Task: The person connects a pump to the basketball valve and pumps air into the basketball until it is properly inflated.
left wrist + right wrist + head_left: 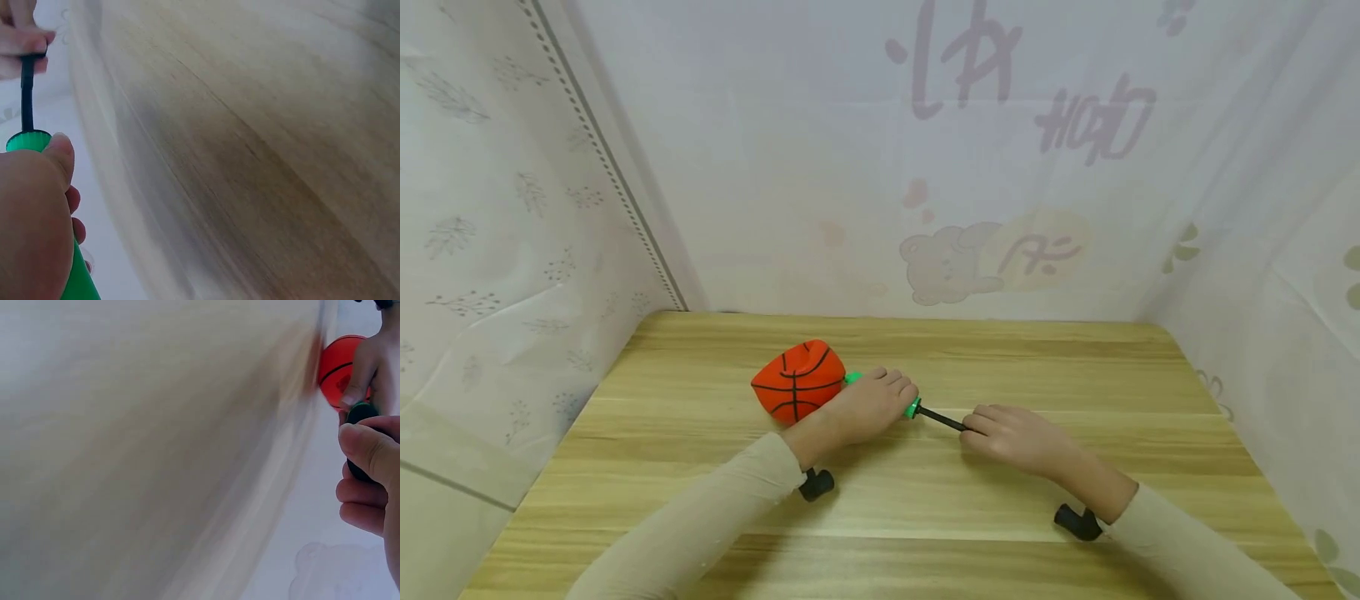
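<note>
An orange toy basketball (797,383) with black lines lies on the table, its top dented and its shape sagging. From its right side extends a green hand pump (912,408). My left hand (872,404) grips the pump's green barrel, fingers wrapped round it, close beside the ball. A black rod (942,418) is drawn out of the barrel towards the right. At the rod's far end, my right hand (1018,437) holds the dark handle (359,476), most of which the fingers cover. The joint between pump and ball is partly hidden by the left hand.
The wood-grain table (925,508) reaches back to a pale printed curtain (790,208), with more cloth on both sides. A black wrist mount (817,484) sticks out below the left wrist, another black mount (1078,522) below the right.
</note>
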The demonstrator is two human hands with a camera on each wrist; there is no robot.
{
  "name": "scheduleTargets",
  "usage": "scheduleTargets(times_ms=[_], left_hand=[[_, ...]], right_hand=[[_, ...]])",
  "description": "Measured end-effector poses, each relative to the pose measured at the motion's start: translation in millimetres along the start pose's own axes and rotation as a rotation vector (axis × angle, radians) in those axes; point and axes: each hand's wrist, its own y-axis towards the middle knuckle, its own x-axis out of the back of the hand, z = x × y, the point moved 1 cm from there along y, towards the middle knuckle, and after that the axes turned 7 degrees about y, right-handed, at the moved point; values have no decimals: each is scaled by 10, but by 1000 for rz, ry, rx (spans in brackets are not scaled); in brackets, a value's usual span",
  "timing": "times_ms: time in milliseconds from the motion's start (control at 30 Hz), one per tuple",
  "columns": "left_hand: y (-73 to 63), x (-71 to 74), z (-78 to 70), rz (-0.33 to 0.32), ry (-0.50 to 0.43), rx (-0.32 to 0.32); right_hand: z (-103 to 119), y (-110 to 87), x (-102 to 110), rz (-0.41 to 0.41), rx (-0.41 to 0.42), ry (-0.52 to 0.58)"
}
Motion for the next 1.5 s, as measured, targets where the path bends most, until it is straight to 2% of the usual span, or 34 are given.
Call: scheduleTargets(times_ms=[267,433,633,767,967,1133,1300,1500], left_hand=[[29,-19,-17,17,-16,-18],[4,3,4,15,-16,-19],[-3,12,19,-25,-28,-22],[-12,4,34,-6,-46,-19],[-29,-22,57,5,-42,-20],[-42,-28,61,-1,-37,-14],[-45,-23,41,2,-37,-12],[-50,-8,19,13,-25,-12]], right_hand=[[-62,329,-194,-26,-22,-3],[-93,407,-246,-44,-7,6],[-76,273,-182,-84,34,-1],[-27,96,-72,-96,38,6],[33,-143,39,-69,32,23],[74,-261,69,-46,28,33],[85,-253,47,-46,36,28],[41,-60,-26,-34,51,-16]])
